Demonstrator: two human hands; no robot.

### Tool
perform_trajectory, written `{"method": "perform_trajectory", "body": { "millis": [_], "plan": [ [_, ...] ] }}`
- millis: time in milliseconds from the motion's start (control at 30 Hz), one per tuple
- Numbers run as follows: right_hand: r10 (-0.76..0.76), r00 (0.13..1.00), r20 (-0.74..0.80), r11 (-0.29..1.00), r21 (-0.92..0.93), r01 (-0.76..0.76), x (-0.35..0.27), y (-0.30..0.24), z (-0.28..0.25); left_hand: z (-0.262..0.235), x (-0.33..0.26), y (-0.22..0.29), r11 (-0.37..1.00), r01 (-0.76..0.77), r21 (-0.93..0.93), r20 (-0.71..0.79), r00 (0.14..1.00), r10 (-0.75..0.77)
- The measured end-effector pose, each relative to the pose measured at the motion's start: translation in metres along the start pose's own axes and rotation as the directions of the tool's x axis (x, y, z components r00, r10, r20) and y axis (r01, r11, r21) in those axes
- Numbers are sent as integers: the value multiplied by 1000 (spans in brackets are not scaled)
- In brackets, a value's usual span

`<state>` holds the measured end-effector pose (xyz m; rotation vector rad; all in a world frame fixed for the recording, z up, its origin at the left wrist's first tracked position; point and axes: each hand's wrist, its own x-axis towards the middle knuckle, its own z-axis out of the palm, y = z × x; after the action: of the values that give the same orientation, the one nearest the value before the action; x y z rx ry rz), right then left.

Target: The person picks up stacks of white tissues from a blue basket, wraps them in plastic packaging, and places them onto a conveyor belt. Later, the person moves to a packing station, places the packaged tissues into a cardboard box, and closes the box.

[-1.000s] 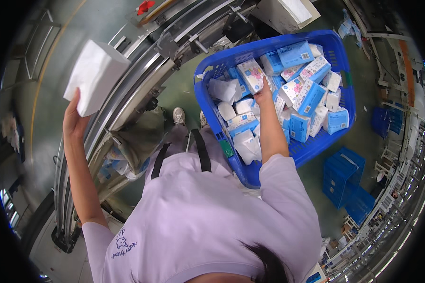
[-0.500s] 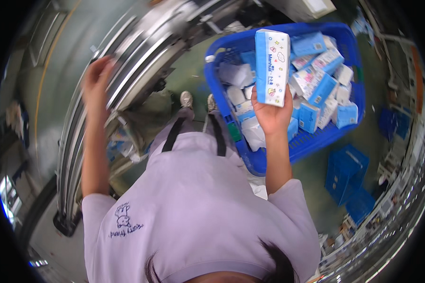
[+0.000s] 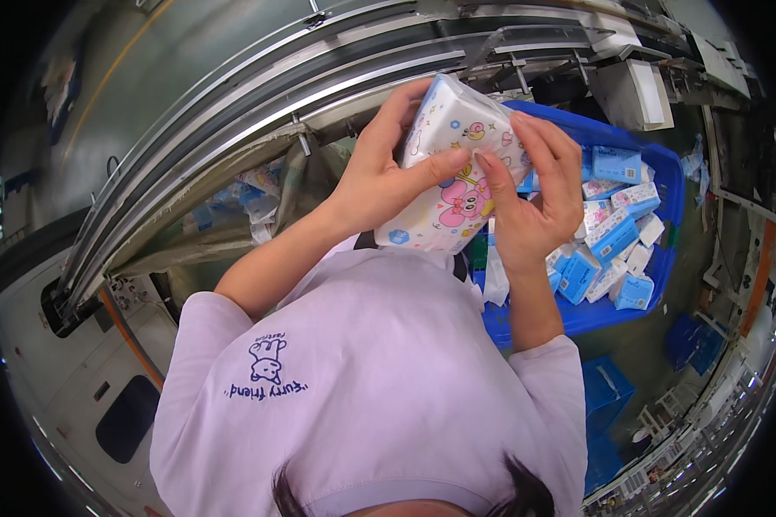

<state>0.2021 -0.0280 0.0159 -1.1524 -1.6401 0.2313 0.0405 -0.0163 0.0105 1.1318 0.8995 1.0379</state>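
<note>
A soft tissue pack [image 3: 433, 207] in white film, printed with cartoon figures and small coloured shapes, is held up in front of my chest, tilted. My left hand [image 3: 388, 172] grips its left side, the thumb lying across the printed face. From the other side my right hand [image 3: 539, 194] holds it, fingertips on the upper right edge and thumb close to the left thumb. Behind my right hand stands a blue plastic basket [image 3: 674, 202] full of similar blue and white tissue packs [image 3: 612, 237].
Long metal conveyor rails [image 3: 233, 112] curve across beyond my hands. Under them hangs a cloth sling [image 3: 159, 246] with loose wrappers in it. A blue crate [image 3: 608, 392] is on the floor at the right, and a white machine panel [image 3: 78, 362] stands at the lower left.
The tissue pack has come from over the basket to before my chest and now shows another face. My left hand has moved in from the left and taken hold of it too.
</note>
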Motion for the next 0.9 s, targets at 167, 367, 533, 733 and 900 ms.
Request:
{"method": "perform_trajectory", "body": {
  "millis": [167, 367, 533, 733, 900],
  "plan": [
    [-38, 995, -89, 989, 136, 50, -7, -8, 26, -8, -18, 0, 980, -135, 148, -128, 980, 155],
    [-171, 985, 7, 981, -92, 171, -10, -23, 42, -28, -23, -12, 995, -88, 55, -323, 941, 102],
    [-68, 841, 537, 995, 95, 20, -57, -25, 35, -64, -1, -12, 968, -251, 18, -511, 829, 225],
    [152, 981, 121, 951, 252, -178, -2, -9, 84, -32, -11, -27, 882, -332, 336, -323, 839, 438],
    [584, 812, -11, 775, 304, -554, -4, 4, 90, -62, -6, -32, 972, -23, -233, -370, 927, -67]
  ]
}}
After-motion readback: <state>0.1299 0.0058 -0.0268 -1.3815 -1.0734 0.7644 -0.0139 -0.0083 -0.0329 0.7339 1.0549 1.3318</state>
